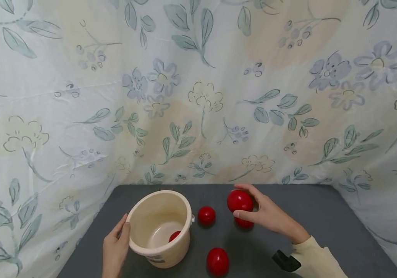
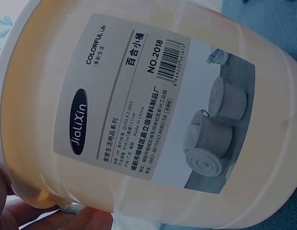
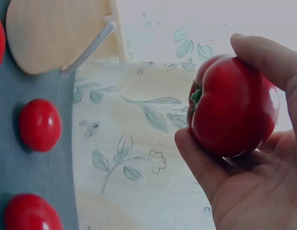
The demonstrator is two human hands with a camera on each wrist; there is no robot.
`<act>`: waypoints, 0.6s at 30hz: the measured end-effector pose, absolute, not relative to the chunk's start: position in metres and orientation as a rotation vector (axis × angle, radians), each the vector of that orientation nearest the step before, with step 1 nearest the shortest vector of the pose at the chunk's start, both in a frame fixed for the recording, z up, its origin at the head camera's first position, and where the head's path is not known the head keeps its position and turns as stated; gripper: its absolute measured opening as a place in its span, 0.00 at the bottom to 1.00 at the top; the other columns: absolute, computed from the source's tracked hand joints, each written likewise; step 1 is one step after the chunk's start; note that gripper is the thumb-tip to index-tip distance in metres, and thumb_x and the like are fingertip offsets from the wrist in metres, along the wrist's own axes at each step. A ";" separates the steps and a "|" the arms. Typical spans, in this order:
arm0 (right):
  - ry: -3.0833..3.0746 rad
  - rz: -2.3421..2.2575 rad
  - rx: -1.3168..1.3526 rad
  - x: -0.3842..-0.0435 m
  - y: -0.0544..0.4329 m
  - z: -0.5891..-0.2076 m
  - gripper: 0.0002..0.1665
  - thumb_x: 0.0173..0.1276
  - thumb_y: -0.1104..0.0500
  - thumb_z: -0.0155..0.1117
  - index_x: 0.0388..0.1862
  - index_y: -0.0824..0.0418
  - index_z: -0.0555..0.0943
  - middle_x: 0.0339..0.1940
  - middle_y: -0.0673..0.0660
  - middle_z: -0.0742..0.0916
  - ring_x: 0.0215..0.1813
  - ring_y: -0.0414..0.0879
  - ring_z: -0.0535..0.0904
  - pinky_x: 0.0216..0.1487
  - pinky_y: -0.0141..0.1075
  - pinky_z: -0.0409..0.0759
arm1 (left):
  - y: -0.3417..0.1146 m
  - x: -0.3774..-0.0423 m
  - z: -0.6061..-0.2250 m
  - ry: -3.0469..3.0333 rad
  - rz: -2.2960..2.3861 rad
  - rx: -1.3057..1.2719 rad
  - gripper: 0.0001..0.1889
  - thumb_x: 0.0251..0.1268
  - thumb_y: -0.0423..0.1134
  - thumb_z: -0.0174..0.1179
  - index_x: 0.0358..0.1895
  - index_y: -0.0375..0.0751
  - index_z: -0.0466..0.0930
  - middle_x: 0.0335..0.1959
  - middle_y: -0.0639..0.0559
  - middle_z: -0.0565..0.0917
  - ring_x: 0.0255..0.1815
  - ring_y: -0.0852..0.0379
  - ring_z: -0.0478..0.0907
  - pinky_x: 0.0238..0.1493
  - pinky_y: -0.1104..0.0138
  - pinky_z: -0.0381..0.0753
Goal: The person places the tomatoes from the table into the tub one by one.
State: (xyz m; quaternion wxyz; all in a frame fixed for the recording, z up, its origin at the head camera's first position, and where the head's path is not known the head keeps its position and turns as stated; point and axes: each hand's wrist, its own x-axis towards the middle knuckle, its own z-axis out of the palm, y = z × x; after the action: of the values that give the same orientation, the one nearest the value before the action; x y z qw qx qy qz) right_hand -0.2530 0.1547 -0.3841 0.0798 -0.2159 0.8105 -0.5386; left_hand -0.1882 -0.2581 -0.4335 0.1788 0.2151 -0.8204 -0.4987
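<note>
My left hand (image 1: 116, 243) grips the left side of a cream plastic bucket (image 1: 181, 251), which is tilted. In the left wrist view, fingers (image 2: 66, 219) show at the rim beside the bucket's printed label (image 2: 124, 96). One tomato (image 1: 174, 236) lies inside, partly hidden by the bucket's near wall. Off to the right, my right hand (image 1: 268, 212) holds a large red tomato (image 1: 239, 200) between thumb and fingers. The right wrist view shows this held tomato (image 3: 234, 105) raised, its green stem end facing left. Below it in the head view, another tomato (image 1: 244, 223) is partly covered.
Two more tomatoes rest on the dark grey table (image 1: 306, 208): one (image 1: 206, 216) just right of the bucket, one (image 1: 218, 261) nearer the front. A floral cloth (image 1: 198, 96) hangs behind and along both sides. The bucket's handle (image 3: 88, 50) shows in the right wrist view.
</note>
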 end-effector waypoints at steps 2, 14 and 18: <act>2.408 -1.651 -0.668 -0.254 0.153 -0.383 0.40 0.66 0.51 0.72 0.74 0.47 0.65 0.67 0.61 0.77 0.61 0.57 0.77 0.49 0.37 0.89 | -0.258 -0.188 -0.434 -2.316 -1.423 0.605 0.27 0.80 0.50 0.48 0.72 0.39 0.71 0.72 0.37 0.70 0.75 0.35 0.67 0.66 0.52 0.72; 2.367 -1.763 -0.751 -0.256 0.136 -0.376 0.40 0.65 0.54 0.72 0.74 0.51 0.67 0.68 0.63 0.76 0.61 0.56 0.77 0.50 0.37 0.89 | -0.256 -0.189 -0.434 -2.313 -1.444 0.635 0.27 0.80 0.50 0.47 0.73 0.39 0.69 0.74 0.36 0.69 0.75 0.34 0.65 0.68 0.48 0.73; 2.344 -1.771 -0.801 -0.258 0.124 -0.376 0.40 0.65 0.54 0.73 0.73 0.50 0.67 0.69 0.62 0.76 0.61 0.57 0.77 0.51 0.36 0.89 | -0.255 -0.188 -0.434 -2.304 -1.442 0.629 0.27 0.80 0.49 0.47 0.73 0.38 0.70 0.73 0.36 0.70 0.75 0.34 0.66 0.67 0.49 0.72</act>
State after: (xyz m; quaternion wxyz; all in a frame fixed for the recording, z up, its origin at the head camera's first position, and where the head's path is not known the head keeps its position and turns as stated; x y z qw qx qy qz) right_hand -0.2583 0.1239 -0.3763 0.0483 -0.2629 0.7689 -0.5809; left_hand -0.1884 -0.2553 -0.4337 0.1751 0.2221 -0.8131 -0.5088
